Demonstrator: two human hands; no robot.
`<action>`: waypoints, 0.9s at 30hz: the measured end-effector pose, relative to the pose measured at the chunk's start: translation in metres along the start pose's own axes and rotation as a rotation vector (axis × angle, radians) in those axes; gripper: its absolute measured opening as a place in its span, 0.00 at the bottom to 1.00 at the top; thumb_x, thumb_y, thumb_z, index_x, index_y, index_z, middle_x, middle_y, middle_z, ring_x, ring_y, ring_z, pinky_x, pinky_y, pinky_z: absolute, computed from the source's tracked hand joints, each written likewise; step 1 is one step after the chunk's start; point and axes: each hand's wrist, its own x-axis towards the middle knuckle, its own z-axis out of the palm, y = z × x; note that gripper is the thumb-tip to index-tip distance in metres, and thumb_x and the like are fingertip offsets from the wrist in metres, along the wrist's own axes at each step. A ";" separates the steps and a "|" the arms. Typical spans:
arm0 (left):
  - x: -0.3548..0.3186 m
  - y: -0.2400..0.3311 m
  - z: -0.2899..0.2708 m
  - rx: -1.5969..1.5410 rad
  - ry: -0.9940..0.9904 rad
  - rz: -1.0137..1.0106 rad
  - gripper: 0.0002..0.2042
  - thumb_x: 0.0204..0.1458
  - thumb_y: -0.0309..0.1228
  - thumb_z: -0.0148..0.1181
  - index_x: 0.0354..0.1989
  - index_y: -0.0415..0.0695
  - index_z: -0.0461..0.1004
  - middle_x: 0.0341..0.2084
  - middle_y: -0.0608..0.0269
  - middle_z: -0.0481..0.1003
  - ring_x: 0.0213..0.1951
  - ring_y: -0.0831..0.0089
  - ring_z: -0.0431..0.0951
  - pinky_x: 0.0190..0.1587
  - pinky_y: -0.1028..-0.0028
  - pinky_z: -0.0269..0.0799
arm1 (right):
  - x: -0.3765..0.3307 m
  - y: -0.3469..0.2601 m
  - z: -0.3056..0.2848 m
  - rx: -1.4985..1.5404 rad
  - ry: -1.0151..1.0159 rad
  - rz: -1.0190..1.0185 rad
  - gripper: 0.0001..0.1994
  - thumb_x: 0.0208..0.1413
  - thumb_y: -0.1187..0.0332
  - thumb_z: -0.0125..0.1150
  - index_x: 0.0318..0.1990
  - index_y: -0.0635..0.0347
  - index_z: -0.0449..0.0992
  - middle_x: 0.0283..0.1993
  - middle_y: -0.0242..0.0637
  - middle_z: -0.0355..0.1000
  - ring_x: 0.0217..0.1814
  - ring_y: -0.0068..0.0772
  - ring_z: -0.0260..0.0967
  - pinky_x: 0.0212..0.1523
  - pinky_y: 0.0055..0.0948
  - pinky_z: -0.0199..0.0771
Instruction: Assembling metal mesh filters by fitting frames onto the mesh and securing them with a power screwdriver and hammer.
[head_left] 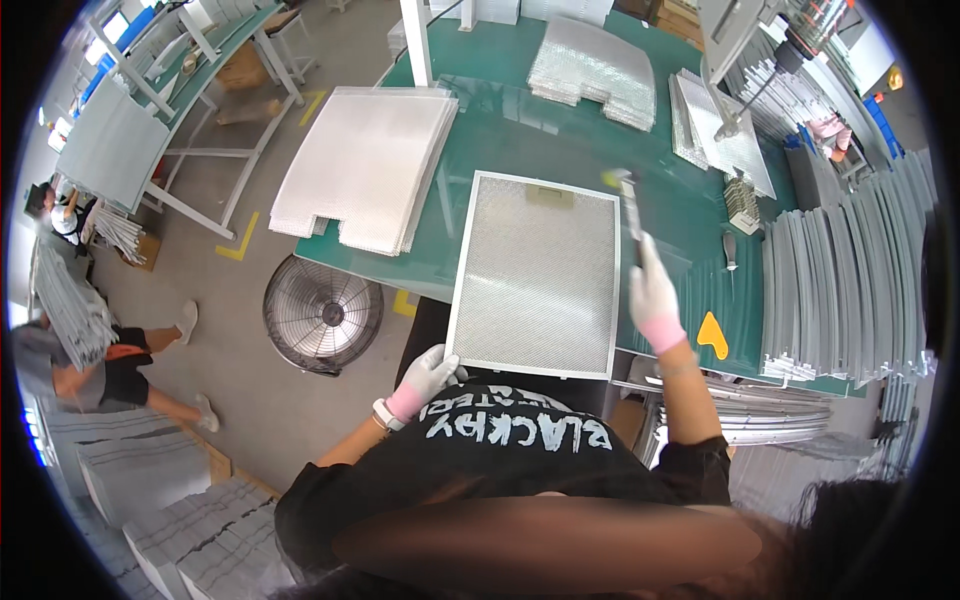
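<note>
A rectangular mesh filter panel [535, 275] in a thin light metal frame lies partly on the green table, its near edge reaching out toward my body. My left hand [428, 374], in a white glove with a pink cuff, grips the panel's near left corner. In my right hand [656, 300], gloved the same way, is a hammer [630, 205]. Its head, with a yellowish end, hangs beside the panel's far right corner and is slightly blurred. I cannot tell whether it touches the frame.
Mesh sheet stacks stand left [370, 160] and at the back [592, 75]. A yellow scraper [712, 336], a dark-handled tool [731, 250] and many frame strips [850, 285] lie right. A power driver [800, 40] hangs above. A floor fan [325, 314] stands left; a person [130, 360] carries strips beyond.
</note>
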 end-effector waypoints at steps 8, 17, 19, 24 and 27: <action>0.008 -0.005 -0.001 -0.297 0.017 -0.103 0.14 0.65 0.39 0.45 0.43 0.40 0.69 0.26 0.62 0.77 0.18 0.78 0.74 0.22 0.80 0.68 | 0.087 -0.102 0.084 -0.151 -0.450 0.013 0.29 0.62 0.71 0.44 0.70 0.53 0.48 0.47 0.52 0.69 0.45 0.54 0.72 0.46 0.44 0.74; 0.003 0.000 0.000 -0.170 -0.010 -0.097 0.14 0.65 0.38 0.45 0.46 0.39 0.69 0.30 0.62 0.78 0.26 0.80 0.77 0.27 0.81 0.69 | 0.086 -0.111 0.079 -0.236 -0.499 0.053 0.29 0.62 0.70 0.45 0.71 0.49 0.47 0.43 0.52 0.71 0.41 0.56 0.73 0.43 0.48 0.74; 0.002 0.001 -0.001 -0.199 -0.024 -0.105 0.14 0.65 0.38 0.46 0.47 0.39 0.68 0.32 0.61 0.78 0.27 0.79 0.78 0.30 0.80 0.71 | 0.076 -0.103 0.055 -0.143 -0.305 0.117 0.30 0.61 0.71 0.46 0.71 0.50 0.48 0.41 0.52 0.71 0.41 0.56 0.73 0.41 0.48 0.74; -0.001 -0.001 -0.004 -0.295 -0.050 -0.090 0.12 0.64 0.32 0.49 0.50 0.37 0.67 0.32 0.60 0.76 0.28 0.75 0.77 0.33 0.77 0.75 | 0.024 -0.029 0.021 -0.265 -0.038 0.288 0.31 0.60 0.70 0.48 0.71 0.49 0.48 0.42 0.52 0.71 0.40 0.57 0.72 0.40 0.48 0.75; 0.012 -0.002 -0.006 -0.351 -0.131 -0.038 0.13 0.63 0.31 0.51 0.52 0.36 0.65 0.35 0.58 0.76 0.31 0.74 0.77 0.34 0.76 0.75 | 0.006 0.005 0.010 -0.400 -0.236 0.428 0.29 0.60 0.69 0.47 0.70 0.50 0.50 0.39 0.53 0.72 0.40 0.57 0.73 0.39 0.49 0.75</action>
